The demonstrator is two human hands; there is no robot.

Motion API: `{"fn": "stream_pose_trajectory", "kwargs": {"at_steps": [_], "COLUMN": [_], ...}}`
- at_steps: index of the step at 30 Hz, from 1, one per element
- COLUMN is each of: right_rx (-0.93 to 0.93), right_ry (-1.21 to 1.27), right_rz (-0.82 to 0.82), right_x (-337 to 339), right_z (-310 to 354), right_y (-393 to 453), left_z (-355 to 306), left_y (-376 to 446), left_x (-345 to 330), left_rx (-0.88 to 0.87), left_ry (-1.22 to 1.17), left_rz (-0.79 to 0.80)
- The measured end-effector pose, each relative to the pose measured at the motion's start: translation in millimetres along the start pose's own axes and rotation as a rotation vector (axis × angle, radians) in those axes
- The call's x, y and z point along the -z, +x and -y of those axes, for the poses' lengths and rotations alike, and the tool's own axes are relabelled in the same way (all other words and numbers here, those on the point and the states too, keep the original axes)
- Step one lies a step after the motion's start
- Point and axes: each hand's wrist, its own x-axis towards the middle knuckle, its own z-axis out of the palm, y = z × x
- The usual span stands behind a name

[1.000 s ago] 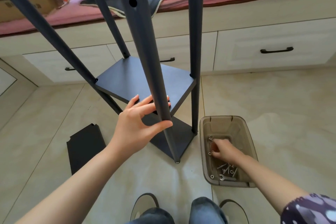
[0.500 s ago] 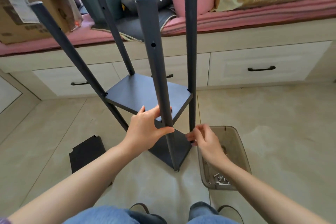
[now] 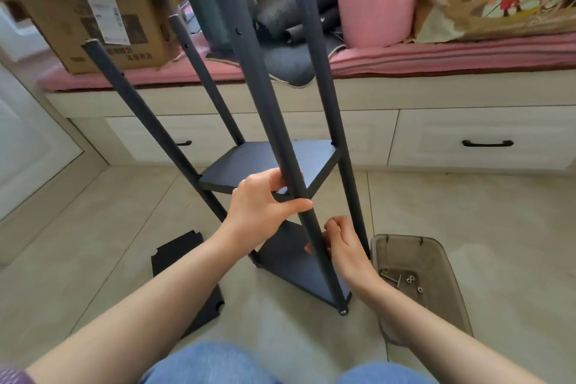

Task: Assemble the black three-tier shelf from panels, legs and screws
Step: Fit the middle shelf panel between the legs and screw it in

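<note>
The black shelf frame stands on the floor with several tall legs. A middle panel [image 3: 265,162] and a bottom panel [image 3: 290,262] sit between them. My left hand [image 3: 261,206] grips the nearest leg [image 3: 261,87] just below the middle panel. My right hand [image 3: 343,246] is against the same leg lower down, fingers curled; what they hold is hidden. A third black panel [image 3: 184,284] lies flat on the floor to the left. A brown plastic tub [image 3: 436,259] at the right holds screws, nuts [image 3: 410,280] and a small wrench.
A long white cabinet with dark drawer handles [image 3: 487,143] runs behind the shelf, topped by a pink cushion. On it stand a cardboard box [image 3: 93,22], a pink cylinder and a printed bag. Beige floor tiles lie all around. My knees show at the bottom.
My right hand has left the tub and come up to the near leg, just above the bottom panel. My left hand keeps its hold. The view has tilted upward.
</note>
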Motion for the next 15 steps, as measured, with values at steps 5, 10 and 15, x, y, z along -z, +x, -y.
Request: {"fn": "stream_pose_trajectory", "kwargs": {"at_steps": [5, 10, 15], "right_rx": [0.080, 0.106, 0.172], "right_ry": [-0.047, -0.167, -0.312], "right_rz": [-0.014, 0.026, 0.047], "right_x": [-27, -56, -82], "right_z": [19, 28, 43], "right_y": [8, 12, 15], "left_z": [9, 30, 48], "left_y": [4, -6, -24], "left_x": [34, 66, 90], "left_rx": [0.026, 0.048, 0.064], "left_ry": [-0.085, -0.161, -0.251], "left_rz": [-0.042, -0.102, -0.196]}}
